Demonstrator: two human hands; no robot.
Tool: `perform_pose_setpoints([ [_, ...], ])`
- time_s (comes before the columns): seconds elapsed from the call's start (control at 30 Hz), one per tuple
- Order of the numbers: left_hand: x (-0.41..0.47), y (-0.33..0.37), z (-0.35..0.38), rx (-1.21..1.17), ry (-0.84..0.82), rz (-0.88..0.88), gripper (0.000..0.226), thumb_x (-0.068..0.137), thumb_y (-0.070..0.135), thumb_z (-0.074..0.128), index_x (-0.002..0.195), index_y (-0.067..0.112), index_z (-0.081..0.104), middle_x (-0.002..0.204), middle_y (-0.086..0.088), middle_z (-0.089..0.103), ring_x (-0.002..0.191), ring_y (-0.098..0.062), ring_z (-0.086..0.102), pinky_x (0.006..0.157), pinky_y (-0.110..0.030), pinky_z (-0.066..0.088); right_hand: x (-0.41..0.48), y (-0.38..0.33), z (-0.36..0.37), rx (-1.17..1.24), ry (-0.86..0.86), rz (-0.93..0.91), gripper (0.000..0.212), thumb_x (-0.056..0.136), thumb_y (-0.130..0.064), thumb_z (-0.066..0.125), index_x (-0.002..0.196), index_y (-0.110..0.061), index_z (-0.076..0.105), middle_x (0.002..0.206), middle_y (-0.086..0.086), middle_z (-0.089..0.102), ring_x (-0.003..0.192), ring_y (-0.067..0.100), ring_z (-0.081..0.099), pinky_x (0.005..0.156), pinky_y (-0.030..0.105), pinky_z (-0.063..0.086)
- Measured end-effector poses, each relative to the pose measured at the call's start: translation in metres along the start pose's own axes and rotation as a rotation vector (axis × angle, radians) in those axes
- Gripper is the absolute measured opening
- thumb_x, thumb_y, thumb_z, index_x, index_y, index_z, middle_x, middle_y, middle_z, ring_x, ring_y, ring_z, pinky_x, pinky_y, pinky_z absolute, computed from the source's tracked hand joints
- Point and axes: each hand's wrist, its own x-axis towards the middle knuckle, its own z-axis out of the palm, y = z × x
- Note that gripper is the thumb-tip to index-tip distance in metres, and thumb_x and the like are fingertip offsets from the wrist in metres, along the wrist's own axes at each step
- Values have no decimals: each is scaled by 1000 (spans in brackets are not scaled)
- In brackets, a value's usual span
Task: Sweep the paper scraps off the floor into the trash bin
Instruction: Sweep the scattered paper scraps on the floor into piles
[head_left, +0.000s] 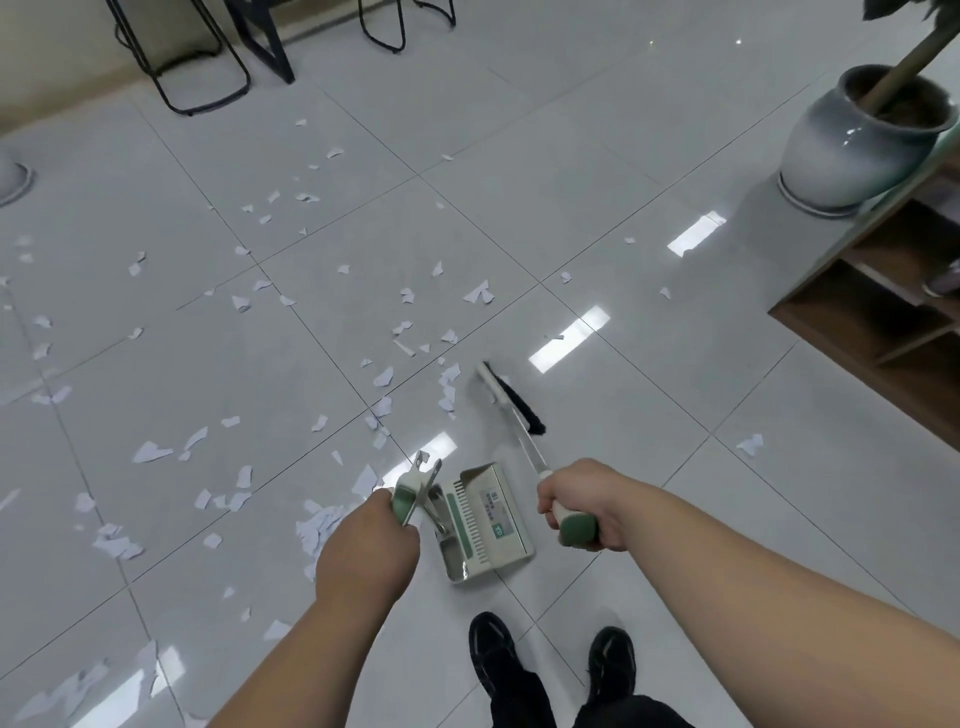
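Observation:
Several white paper scraps (385, 376) lie scattered over the grey tiled floor, mostly left and ahead of me. My left hand (369, 551) grips the green handle of a white dustpan (488, 525), which rests on the floor in front of my feet. My right hand (584, 506) grips the green end of the broom handle. The broom head (511, 397), white with black bristles, touches the floor just right of a cluster of scraps. No trash bin is in view.
A large grey ceramic plant pot (862, 140) stands at the upper right beside a wooden shelf unit (883, 312). Black metal chair legs (197, 67) stand at the top left. My black shoes (493, 649) are at the bottom.

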Motion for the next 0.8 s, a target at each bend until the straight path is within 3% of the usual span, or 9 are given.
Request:
perform_pose_setpoints([
  [0.17, -4, -14, -8, -40, 15, -43, 18, 88, 13, 48, 74, 23, 41, 73, 4, 55, 67, -18, 50, 55, -29, 32, -15, -20, 24, 24, -131, -31, 23, 80, -5, 61, 103, -8, 60, 67, 8, 62, 41, 17, 53, 45, 21, 40],
  [0.33, -6, -16, -12, -47, 32, -66, 7, 83, 12, 47, 79, 18, 48, 74, 0, 62, 69, -21, 58, 54, -29, 37, -26, -18, 15, 86, -144, -60, 21, 81, -2, 62, 102, -1, 60, 71, 13, 62, 38, 17, 49, 39, 19, 37],
  [0.57, -12, 36, -8, 16, 19, 29, 8, 84, 12, 47, 78, 18, 45, 75, 0, 58, 66, -19, 53, 55, -30, 35, -35, 0, -49, 115, -13, -72, 35, 79, -5, 63, 114, -3, 59, 70, 12, 63, 41, 20, 53, 43, 19, 39],
  [0.7, -14, 84, 3, 69, -3, 102, 7, 82, 13, 46, 80, 18, 44, 78, 0, 58, 70, -21, 54, 57, -30, 36, -47, 20, -104, 175, 93, -61, 25, 83, -1, 60, 108, -4, 60, 67, 11, 60, 40, 18, 53, 38, 16, 39],
  [0.8, -17, 129, 15, 99, -11, 162, 5, 83, 14, 46, 81, 19, 44, 79, 0, 59, 71, -23, 55, 57, -31, 37, -51, 43, -155, 234, 170, -35, 16, 83, -1, 60, 98, -6, 61, 68, 11, 61, 45, 20, 55, 43, 17, 42],
])
